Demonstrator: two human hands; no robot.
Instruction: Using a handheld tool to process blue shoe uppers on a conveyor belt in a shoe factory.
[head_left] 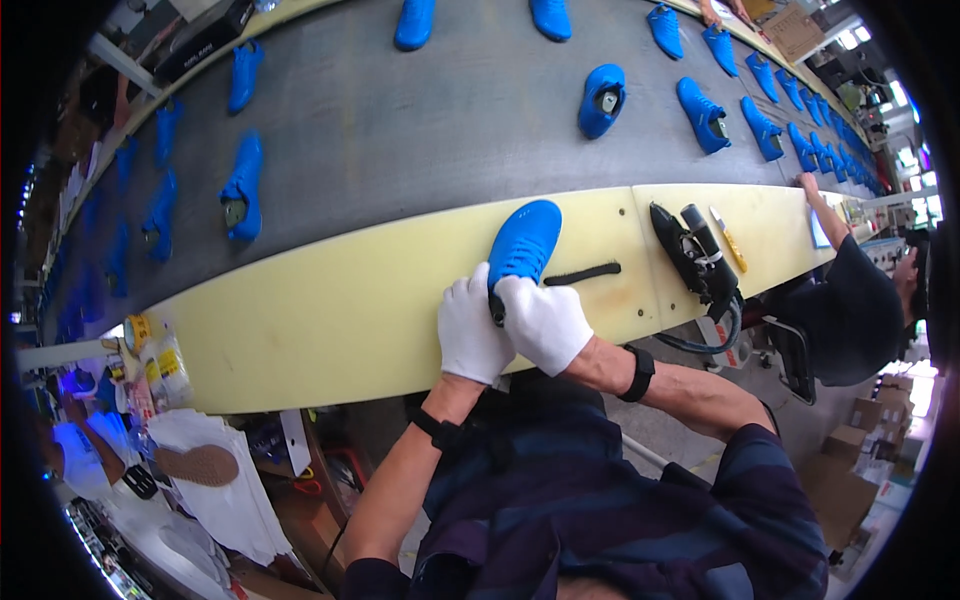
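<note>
Left hand and right hand, both white-gloved, were closed on the heel of a blue shoe, heel end hidden by fingers, shoe laid on the yellow tabletop, black brush just beside, dark power tool near.
</note>
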